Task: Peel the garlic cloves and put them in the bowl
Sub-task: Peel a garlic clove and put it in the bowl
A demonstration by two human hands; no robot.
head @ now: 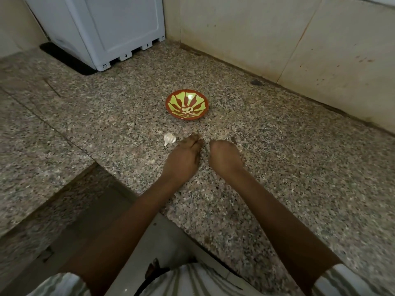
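Grip state undeterminable: left hand (183,160), right hand (224,157) curled, backs to camera. Garlic bulb (169,139) just outboard of left hand; bowl (171,111) beyond both.

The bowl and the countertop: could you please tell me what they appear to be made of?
The bowl looks like glazed ceramic, possibly melamine: smooth painted red-and-green pattern. The countertop looks like polished granite: fine grey, pink and black speckles, straight slab joints.

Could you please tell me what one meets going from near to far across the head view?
The left hand and right hand side by side, then the bowl, then the white appliance.
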